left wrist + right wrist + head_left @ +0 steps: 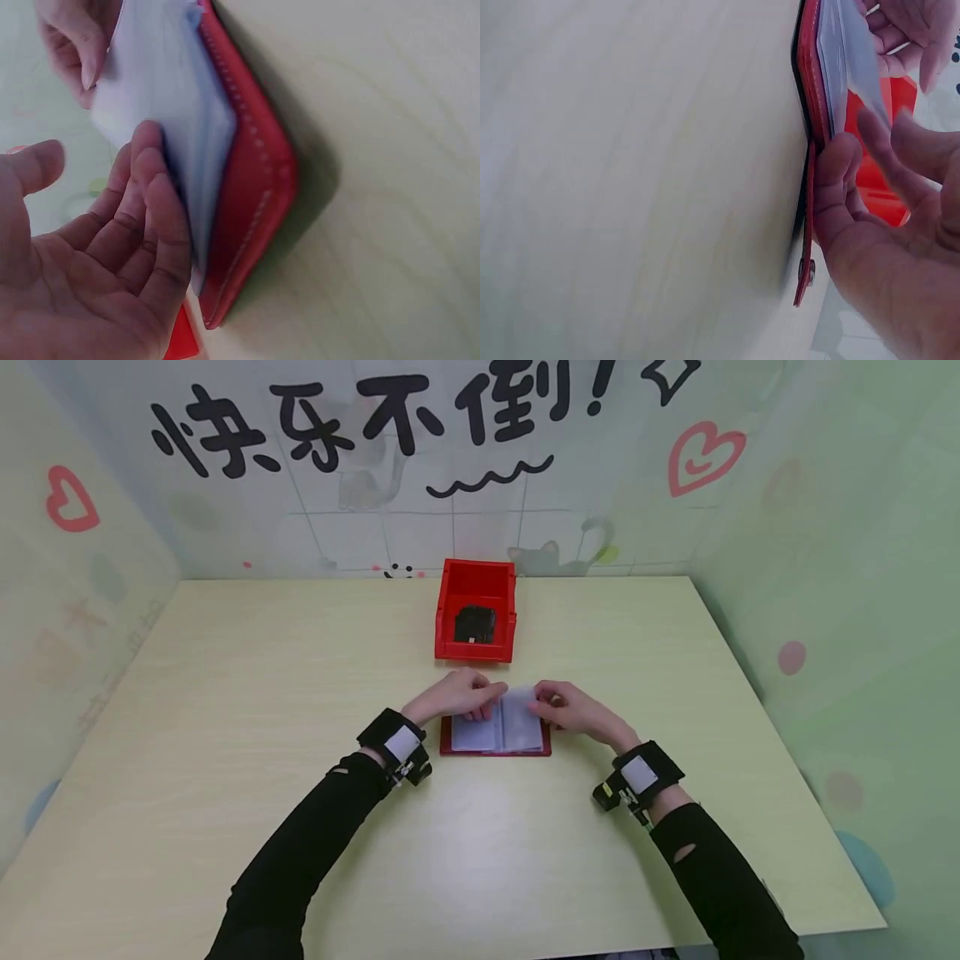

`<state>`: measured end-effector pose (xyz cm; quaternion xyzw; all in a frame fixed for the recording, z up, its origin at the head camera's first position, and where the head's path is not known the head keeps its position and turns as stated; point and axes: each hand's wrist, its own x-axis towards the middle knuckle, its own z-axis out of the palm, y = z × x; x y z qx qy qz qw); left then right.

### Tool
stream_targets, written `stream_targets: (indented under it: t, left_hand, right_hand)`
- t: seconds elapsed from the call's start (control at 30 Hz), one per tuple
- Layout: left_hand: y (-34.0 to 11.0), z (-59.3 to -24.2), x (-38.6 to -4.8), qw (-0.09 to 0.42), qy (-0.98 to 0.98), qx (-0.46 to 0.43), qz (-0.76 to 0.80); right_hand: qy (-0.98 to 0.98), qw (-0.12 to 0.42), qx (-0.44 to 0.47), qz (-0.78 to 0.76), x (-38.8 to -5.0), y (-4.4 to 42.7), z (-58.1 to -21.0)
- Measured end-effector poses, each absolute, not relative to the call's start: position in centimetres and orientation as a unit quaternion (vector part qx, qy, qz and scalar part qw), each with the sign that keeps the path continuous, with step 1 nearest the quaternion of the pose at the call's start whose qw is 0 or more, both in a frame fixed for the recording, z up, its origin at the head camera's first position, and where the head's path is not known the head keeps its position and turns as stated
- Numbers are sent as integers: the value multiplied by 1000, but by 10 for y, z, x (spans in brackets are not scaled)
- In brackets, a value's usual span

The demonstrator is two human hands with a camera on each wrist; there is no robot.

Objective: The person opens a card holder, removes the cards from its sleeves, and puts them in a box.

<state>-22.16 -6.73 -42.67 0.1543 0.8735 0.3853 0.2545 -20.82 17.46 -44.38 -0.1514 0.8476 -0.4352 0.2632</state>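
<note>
A red card holder (547, 745) lies spread on the table, with white stitching along its cover and clear plastic sleeves (522, 727) inside. My left hand (461, 693) is over its left half; in the left wrist view its loosely bent fingers (161, 187) touch the sleeves while the thumb stands apart. At the right side, my right hand (573, 706) pinches the edge of a lifted sleeve between thumb and index finger. Its other fingers are curled against the cover's edge, near a strap with a metal snap (808, 271).
Behind the card holder stands a red bin (475, 652) with a black flat item (475, 624) inside, its kind unclear. The pale wooden table (262, 693) reaches back to a printed wall panel (480, 535), with further panels at both sides.
</note>
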Motion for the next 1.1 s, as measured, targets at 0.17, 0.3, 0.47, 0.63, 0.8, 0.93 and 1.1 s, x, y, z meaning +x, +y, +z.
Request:
stream_targets:
  t: [0.17,0.3,0.47,0.63,0.8,0.93,1.1]
  left_hand:
    - [-65,-431,-219,246,874,126,400]
    - [-61,-430,-218,242,876,110,402]
    - [-60,-430,-216,240,881,111,392]
    - [-70,-434,-219,243,886,114,379]
    - [-80,-435,-223,245,893,100,363]
    - [-83,-432,-221,237,901,95,349]
    - [-78,-429,-216,213,917,89,325]
  right_hand:
    - [833,282,-163,-447,-208,174,-440]
    - [879,243,-160,-379,-206,163,-438]
    - [913,213,-149,-316,-204,147,-437]
    - [916,226,-122,-307,-204,147,-439]
    - [910,242,-119,-314,-206,154,-441]
    - [909,238,-125,-318,-206,155,-441]
    - [908,236,-121,-323,-208,156,-443]
